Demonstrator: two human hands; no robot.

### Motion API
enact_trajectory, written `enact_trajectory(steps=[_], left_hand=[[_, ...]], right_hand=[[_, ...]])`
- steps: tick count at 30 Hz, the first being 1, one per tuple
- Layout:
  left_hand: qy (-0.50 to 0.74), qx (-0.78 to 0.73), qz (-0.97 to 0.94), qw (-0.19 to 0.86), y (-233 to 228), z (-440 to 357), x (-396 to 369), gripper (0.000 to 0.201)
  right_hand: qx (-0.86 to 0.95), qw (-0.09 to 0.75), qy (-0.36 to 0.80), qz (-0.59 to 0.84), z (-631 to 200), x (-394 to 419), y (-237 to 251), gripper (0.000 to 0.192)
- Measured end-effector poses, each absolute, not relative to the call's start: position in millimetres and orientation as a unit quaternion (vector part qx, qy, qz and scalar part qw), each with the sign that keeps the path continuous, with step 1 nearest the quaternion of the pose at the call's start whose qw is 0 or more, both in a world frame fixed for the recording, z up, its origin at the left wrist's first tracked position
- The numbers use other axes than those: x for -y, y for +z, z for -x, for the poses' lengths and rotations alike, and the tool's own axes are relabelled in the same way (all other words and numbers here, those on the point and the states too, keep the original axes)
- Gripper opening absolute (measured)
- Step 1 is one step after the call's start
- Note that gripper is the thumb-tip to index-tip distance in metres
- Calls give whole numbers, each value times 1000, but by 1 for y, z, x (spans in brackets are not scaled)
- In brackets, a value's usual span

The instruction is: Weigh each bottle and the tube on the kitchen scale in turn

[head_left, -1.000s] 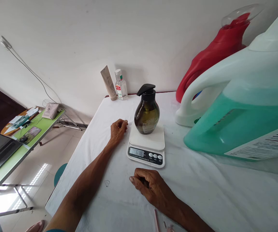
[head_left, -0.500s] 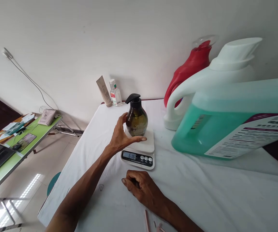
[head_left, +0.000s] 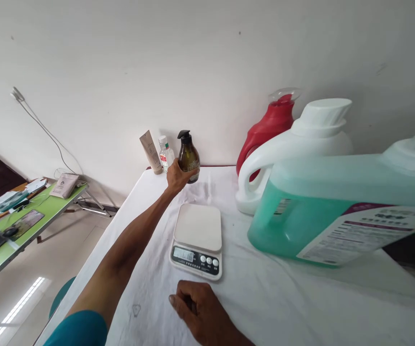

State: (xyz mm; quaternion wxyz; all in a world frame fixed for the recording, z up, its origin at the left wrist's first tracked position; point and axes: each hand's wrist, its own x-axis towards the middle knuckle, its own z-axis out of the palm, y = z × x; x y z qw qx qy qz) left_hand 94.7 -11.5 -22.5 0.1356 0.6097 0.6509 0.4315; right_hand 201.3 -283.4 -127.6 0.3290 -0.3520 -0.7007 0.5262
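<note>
A dark brown pump bottle (head_left: 190, 156) with a black pump head stands upright at the back of the table, beside a small clear bottle (head_left: 165, 153). My left hand (head_left: 179, 177) is wrapped round the pump bottle's lower part, thumb across the front. Nearer to me lies a white kitchen scale (head_left: 198, 228) with a bare weighing plate and a lit display whose digits are hard to read. My right hand (head_left: 202, 310) rests on the cloth just in front of the scale, fingers curled in, with nothing visible in it.
A beige tube (head_left: 151, 153) leans by the wall. To the right stand a red jug (head_left: 265, 129), a white jug (head_left: 286, 149) and a large green-liquid jug (head_left: 301, 216). White cloth covers the table. At left is a green table (head_left: 44, 211) with a laptop and papers.
My left hand has lifted the pump bottle off the scale and carried it back and left, next to the clear bottle. The view has shifted; my right hand keeps its curl near the scale.
</note>
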Motion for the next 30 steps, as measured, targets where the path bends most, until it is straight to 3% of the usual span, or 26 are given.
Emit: enact_trajectory(steps=[7,17,25,30], left_hand=[[399,-728,-543,125,-39,-112,-72,54],[429,-740,-498,145,-51,-119,-86,55],[470,-665,-557,166,-23,-118,-21,59],[539,-422,-694,223,2,-150,84,71]], right_hand=[[697,366,522,328,-190,282,-162,38],[691,325,556,328,-198,280,-140,39],[687,326,545,352,-202,282,-123,34],[683,341,538,356,-200,282,-120,37]])
